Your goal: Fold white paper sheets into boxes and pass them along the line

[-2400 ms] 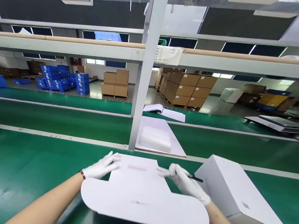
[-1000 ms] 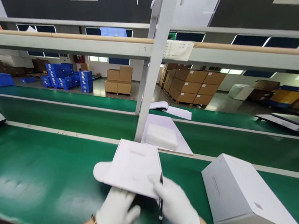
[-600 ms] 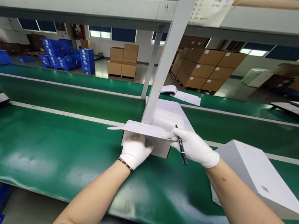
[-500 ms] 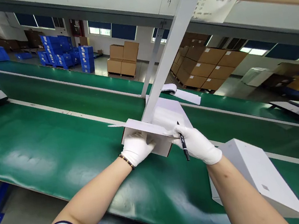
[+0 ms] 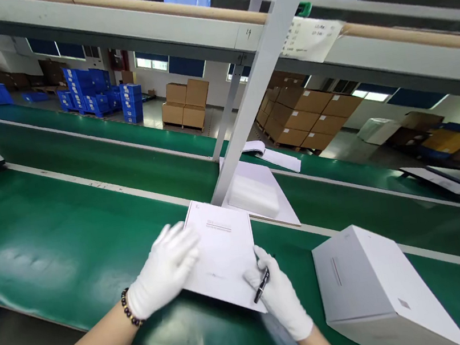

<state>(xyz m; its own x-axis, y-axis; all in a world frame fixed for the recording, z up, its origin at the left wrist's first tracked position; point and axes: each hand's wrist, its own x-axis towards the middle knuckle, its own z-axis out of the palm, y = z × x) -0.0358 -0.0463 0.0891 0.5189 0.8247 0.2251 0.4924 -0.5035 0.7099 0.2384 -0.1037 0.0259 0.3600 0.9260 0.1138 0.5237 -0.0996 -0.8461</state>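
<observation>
A white cardboard box (image 5: 222, 254) with small printed lines lies flat side up at the belt's near part. My left hand (image 5: 164, 269), in a white glove, rests along the box's left edge, its fingers stretched and slightly blurred. At the lower right edge of the same box is my gloved right hand (image 5: 279, 298). A black marker pen (image 5: 261, 285) is held in it, pointing down and left, while the fingers touch the box.
A larger white box (image 5: 385, 287) stands to the right on the green belt (image 5: 68, 219). Behind the slanted metal post (image 5: 260, 70) lie a white board (image 5: 283, 199) with a clear plastic-wrapped bundle and a white paper strip (image 5: 282, 160). A shelf beam (image 5: 126, 29) crosses above.
The box has gone from tilted, with a raised flap, to lying with its printed face up, nearer to me. My left hand has come out from under the flap to the left edge.
</observation>
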